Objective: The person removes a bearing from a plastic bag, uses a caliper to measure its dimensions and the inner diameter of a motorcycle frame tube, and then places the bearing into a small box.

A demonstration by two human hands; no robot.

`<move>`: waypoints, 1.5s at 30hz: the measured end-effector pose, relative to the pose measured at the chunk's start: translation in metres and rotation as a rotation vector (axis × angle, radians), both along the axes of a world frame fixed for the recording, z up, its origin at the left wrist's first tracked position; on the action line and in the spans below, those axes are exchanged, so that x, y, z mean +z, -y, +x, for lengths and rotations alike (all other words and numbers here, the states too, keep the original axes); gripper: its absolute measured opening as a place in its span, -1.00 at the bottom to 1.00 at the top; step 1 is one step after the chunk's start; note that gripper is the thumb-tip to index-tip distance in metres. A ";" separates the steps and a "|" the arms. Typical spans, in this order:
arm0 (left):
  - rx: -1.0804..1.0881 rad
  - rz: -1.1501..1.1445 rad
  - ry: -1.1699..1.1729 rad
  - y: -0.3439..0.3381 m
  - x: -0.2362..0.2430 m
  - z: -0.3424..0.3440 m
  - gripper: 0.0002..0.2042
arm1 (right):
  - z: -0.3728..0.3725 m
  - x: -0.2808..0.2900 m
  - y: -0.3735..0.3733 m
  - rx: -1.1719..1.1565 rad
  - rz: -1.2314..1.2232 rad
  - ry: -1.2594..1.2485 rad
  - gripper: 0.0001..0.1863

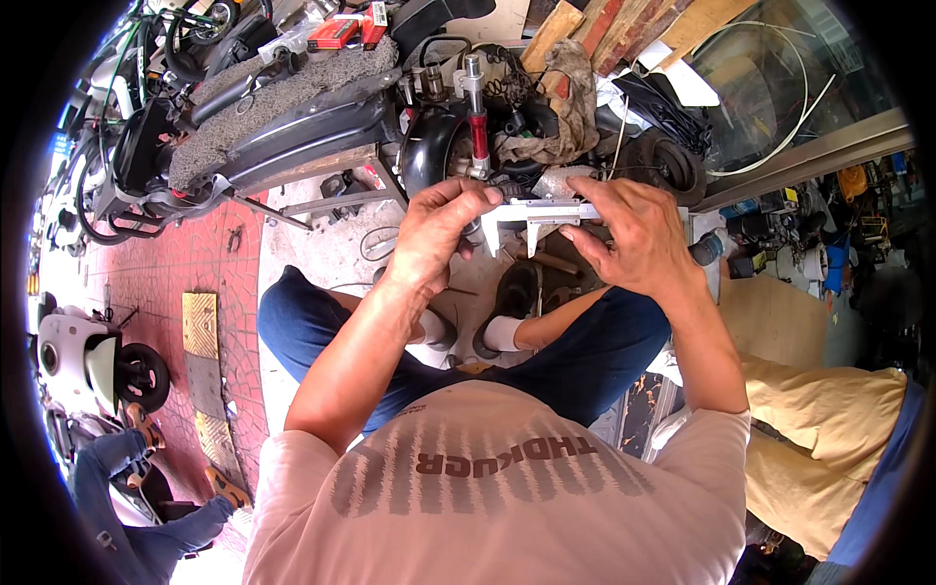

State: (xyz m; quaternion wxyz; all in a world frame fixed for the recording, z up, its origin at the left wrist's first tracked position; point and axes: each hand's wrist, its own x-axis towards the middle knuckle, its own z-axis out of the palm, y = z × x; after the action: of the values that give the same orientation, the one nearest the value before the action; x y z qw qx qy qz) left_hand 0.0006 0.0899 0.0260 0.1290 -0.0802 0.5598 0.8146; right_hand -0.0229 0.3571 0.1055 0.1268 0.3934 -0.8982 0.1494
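At the centre of the head view a silver vernier caliper (541,214) is held level in front of me, its jaws pointing down and slightly apart. My left hand (434,234) is closed at its left end, thumb and forefinger pinched there; whatever else those curled fingers hold is hidden. My right hand (634,239) grips the slider end between thumb and fingers. Just beyond stands a silver-and-red upright cylinder (477,132) beside a black curved fender (424,146) and a stained rag (565,117).
Scooter parts (292,127) and wood boards (595,34) lie ahead. A white scooter (73,346) and another person's jeans-clad leg (127,526) are at left. A cluttered shelf (809,214) and a person in khaki trousers (819,448) are at right. My bent legs flank the floor below.
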 end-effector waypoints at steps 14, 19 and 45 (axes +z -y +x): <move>0.035 -0.109 -0.047 0.000 0.003 0.001 -0.77 | 0.003 -0.006 0.001 0.004 -0.034 -0.036 -0.46; 0.013 -0.129 -0.081 0.001 0.003 0.001 -0.82 | 0.002 -0.005 -0.001 0.002 -0.054 -0.019 -0.46; 0.046 -0.101 -0.118 -0.002 0.002 0.002 -0.72 | 0.002 -0.006 -0.001 0.048 -0.093 -0.059 -0.45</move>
State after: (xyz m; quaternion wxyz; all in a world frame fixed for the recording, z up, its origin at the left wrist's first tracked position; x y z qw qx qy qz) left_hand 0.0028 0.0918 0.0282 0.0727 -0.0512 0.6046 0.7915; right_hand -0.0211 0.3581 0.0997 0.1678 0.4126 -0.8766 0.1821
